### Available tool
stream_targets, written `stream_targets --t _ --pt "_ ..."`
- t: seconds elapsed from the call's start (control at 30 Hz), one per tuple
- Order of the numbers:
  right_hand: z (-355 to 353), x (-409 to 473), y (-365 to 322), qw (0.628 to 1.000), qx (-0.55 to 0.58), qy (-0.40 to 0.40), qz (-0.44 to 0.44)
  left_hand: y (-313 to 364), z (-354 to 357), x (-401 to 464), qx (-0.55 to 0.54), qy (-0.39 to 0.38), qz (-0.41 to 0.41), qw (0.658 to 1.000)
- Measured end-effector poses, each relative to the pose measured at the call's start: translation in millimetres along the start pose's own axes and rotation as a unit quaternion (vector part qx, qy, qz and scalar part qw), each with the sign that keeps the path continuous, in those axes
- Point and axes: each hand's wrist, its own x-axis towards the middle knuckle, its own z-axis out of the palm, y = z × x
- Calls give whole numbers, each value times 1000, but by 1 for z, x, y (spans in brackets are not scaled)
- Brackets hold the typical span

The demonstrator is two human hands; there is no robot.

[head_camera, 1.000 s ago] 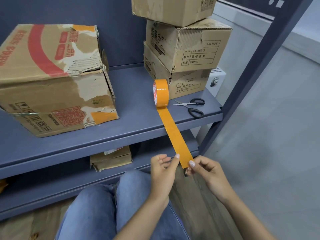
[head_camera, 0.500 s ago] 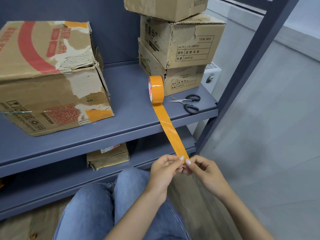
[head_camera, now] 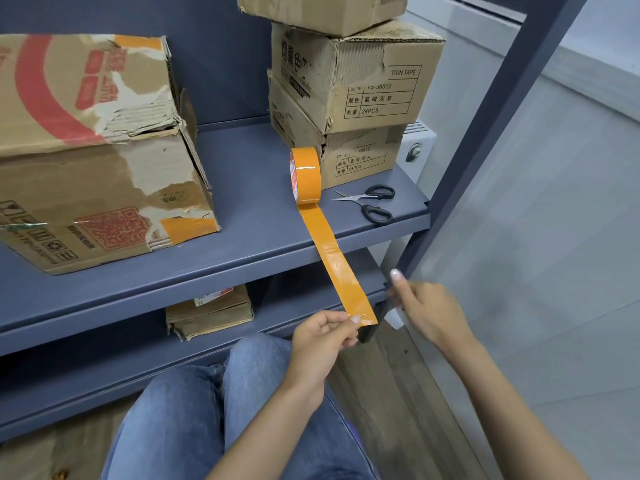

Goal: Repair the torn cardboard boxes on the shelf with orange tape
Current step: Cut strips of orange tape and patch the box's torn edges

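Head camera, looking down at a blue-grey metal shelf (head_camera: pixel 242 244) from a seated or crouching position, jeans visible at the bottom.

A roll of orange tape (head_camera: pixel 306 174) stands on edge on the shelf, right of centre, just beside a stack of small boxes. A long strip (head_camera: pixel 341 268) runs from the roll, over the near shelf edge, down toward the person. The left hand (head_camera: pixel 320 344) pinches the free end of the strip between thumb and fingers. The right hand (head_camera: pixel 429 311) is just to the right of the strip, apart from it, blurred, with fingers loosely curled and one finger raised; it holds nothing that can be seen.

Black-handled scissors (head_camera: pixel 372 204) lie on the shelf to the right of the roll, untouched.

Progress, as a judgement: the large box (head_camera: pixel 97 150) on the left already carries orange patches at its near lower corner and top far edge, yet much of its surface remains torn. The stacked small boxes (head_camera: pixel 353 91) show ragged tears and no orange tape. The strip is pulled out but not cut, so cutting and sticking remain.

Readable writing: the upper small box reads "TION TAPE", a code ending "36012" and "24PCS"; the one below repeats "24PCS". The large box has red print, a QR code and handling symbols, otherwise illegible.
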Motion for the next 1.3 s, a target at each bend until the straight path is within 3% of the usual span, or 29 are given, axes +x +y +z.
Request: stream_targets --t 0.07,0.2,0.3,0.57,0.83,0.97,1.3 --pt "-14 12 1 996 61 47 -40 2 -3 1 4 -10 -8 1000" --pt "-39 63 -11 983 40 111 -143 3 -4 1 11 -16 -14 1000" --pt "-52 101 -23 983 -8 76 -166 3 -5 0 17 -18 -5 1000" --pt "-65 144 -36 987 -94 -40 -121 2 -8 0 44 -22 4 999" --pt "-80 112 -44 980 -139 11 -144 -2 -7 0 38 -23 11 999" --pt "-90 94 -38 988 -51 -49 -137 -5 -7 2 39 -17 12 999" --pt "-70 64 -20 948 -50 -296 -108 -11 -9 5 59 -2 20 998"
